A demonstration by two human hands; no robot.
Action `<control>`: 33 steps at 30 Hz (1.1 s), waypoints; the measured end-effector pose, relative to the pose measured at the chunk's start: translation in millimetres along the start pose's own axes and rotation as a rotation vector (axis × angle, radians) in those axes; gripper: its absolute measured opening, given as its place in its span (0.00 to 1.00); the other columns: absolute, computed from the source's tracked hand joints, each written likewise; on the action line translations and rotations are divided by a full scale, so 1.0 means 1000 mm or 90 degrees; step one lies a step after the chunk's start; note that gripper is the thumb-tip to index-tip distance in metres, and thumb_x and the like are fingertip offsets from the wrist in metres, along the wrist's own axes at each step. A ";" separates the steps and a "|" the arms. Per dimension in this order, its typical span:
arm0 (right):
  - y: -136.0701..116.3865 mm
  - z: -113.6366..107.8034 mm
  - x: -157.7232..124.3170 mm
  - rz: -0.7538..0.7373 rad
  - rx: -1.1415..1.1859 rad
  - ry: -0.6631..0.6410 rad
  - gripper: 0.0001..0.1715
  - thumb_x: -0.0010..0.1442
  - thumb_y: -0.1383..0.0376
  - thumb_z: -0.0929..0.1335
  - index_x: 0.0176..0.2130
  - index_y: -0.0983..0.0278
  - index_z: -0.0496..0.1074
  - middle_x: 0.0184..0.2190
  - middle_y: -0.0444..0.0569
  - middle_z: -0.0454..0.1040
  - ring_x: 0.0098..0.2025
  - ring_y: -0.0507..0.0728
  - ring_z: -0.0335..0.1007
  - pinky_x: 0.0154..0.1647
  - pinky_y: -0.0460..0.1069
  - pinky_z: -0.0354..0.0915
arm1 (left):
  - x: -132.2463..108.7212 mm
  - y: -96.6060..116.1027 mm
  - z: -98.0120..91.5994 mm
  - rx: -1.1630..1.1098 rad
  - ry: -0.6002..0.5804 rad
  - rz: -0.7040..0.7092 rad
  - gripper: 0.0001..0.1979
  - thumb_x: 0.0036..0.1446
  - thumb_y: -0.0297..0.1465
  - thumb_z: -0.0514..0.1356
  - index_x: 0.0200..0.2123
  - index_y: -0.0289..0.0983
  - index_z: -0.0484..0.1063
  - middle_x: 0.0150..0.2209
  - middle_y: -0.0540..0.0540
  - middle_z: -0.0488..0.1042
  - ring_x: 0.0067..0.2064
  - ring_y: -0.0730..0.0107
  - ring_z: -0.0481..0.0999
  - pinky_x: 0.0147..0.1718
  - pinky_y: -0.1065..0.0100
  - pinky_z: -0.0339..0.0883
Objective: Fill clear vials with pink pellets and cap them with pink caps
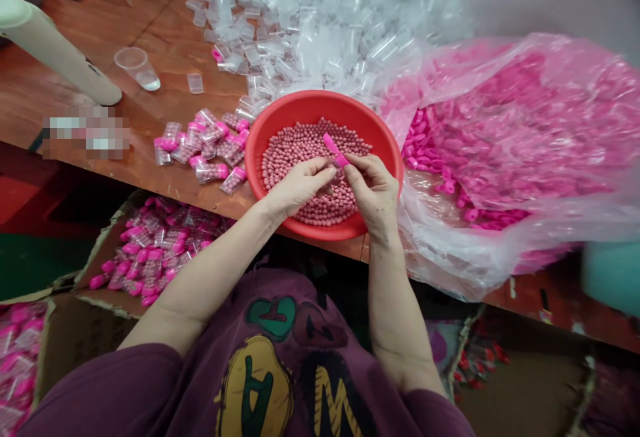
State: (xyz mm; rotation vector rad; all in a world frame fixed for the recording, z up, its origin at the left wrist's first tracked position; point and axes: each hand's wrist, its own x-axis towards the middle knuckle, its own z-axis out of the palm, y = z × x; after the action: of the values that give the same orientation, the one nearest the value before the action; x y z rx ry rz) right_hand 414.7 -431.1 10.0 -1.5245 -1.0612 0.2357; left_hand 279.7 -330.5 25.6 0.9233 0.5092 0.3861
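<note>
Over a red plastic basin (257,177) of small pink beads (287,150), my two hands meet in front of me. Between the thumb and fingers of my right hand (374,190) is a bright pink plastic cap (334,147), its long flat end pointing up and left. My left hand (305,185) is closed at the cap's lower end, pinching what looks like a small clear plastic tube, mostly hidden by the fingers. Left of the basin lie several filled clear tubes (207,147) with pink caps.
Loose clear tubes (300,30) are heaped behind the basin. A large plastic bag (525,123) of pink caps lies at right. A clear cup (137,67) and a pale post (60,47) stand at left. Below the table edge, a cardboard box (107,240) holds filled tubes.
</note>
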 end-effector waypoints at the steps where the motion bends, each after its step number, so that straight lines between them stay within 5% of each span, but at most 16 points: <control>1: 0.000 0.000 0.000 -0.003 -0.005 0.002 0.14 0.67 0.49 0.75 0.46 0.53 0.85 0.42 0.47 0.82 0.45 0.57 0.79 0.52 0.56 0.77 | 0.000 -0.001 -0.001 0.009 -0.006 0.004 0.04 0.67 0.26 0.66 0.43 0.35 0.81 0.34 0.51 0.77 0.29 0.81 0.70 0.33 0.76 0.65; 10: -0.003 -0.003 -0.001 -0.006 0.003 -0.025 0.09 0.67 0.53 0.75 0.45 0.50 0.86 0.40 0.45 0.82 0.43 0.57 0.78 0.49 0.57 0.77 | -0.003 0.006 -0.001 -0.039 -0.030 -0.035 0.04 0.66 0.29 0.67 0.41 0.34 0.78 0.31 0.51 0.74 0.28 0.79 0.71 0.27 0.75 0.61; 18: -0.008 0.004 -0.005 -0.074 -0.137 -0.043 0.12 0.73 0.56 0.70 0.49 0.51 0.85 0.45 0.49 0.85 0.46 0.61 0.80 0.53 0.60 0.79 | 0.000 0.001 0.003 0.107 0.054 0.039 0.07 0.70 0.25 0.61 0.36 0.35 0.75 0.27 0.54 0.66 0.26 0.79 0.64 0.26 0.75 0.58; 23: -0.011 0.002 -0.005 -0.085 -0.120 -0.086 0.13 0.74 0.55 0.69 0.48 0.52 0.85 0.42 0.49 0.84 0.45 0.60 0.80 0.51 0.58 0.79 | -0.003 0.008 0.004 0.122 0.075 0.003 0.07 0.70 0.25 0.61 0.35 0.35 0.73 0.27 0.54 0.66 0.24 0.81 0.62 0.25 0.75 0.57; 26: -0.010 0.000 -0.005 -0.025 -0.059 -0.036 0.17 0.75 0.50 0.68 0.47 0.53 0.86 0.42 0.47 0.84 0.46 0.58 0.80 0.54 0.56 0.78 | -0.006 0.011 0.004 0.101 0.008 0.003 0.06 0.69 0.30 0.63 0.38 0.35 0.74 0.28 0.53 0.68 0.25 0.81 0.64 0.24 0.76 0.57; 29: -0.004 -0.003 -0.005 0.097 0.039 0.022 0.28 0.75 0.42 0.64 0.52 0.55 0.84 0.44 0.47 0.84 0.48 0.57 0.81 0.56 0.56 0.79 | -0.009 0.011 0.003 0.113 -0.144 -0.052 0.12 0.63 0.37 0.71 0.36 0.34 0.75 0.29 0.51 0.72 0.26 0.79 0.69 0.25 0.75 0.61; 33: 0.004 -0.008 -0.005 0.148 0.177 -0.045 0.31 0.73 0.38 0.64 0.55 0.56 0.80 0.44 0.49 0.84 0.50 0.60 0.83 0.56 0.59 0.80 | -0.009 0.007 0.003 0.106 -0.187 -0.109 0.15 0.60 0.39 0.73 0.34 0.34 0.75 0.28 0.50 0.73 0.26 0.78 0.70 0.26 0.74 0.65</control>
State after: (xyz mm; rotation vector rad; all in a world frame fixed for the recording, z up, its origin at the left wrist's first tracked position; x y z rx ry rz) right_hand 419.4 -440.2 6.4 -1.3916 -0.8635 0.5790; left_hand 273.5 -332.7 35.1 1.0675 0.3509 0.0506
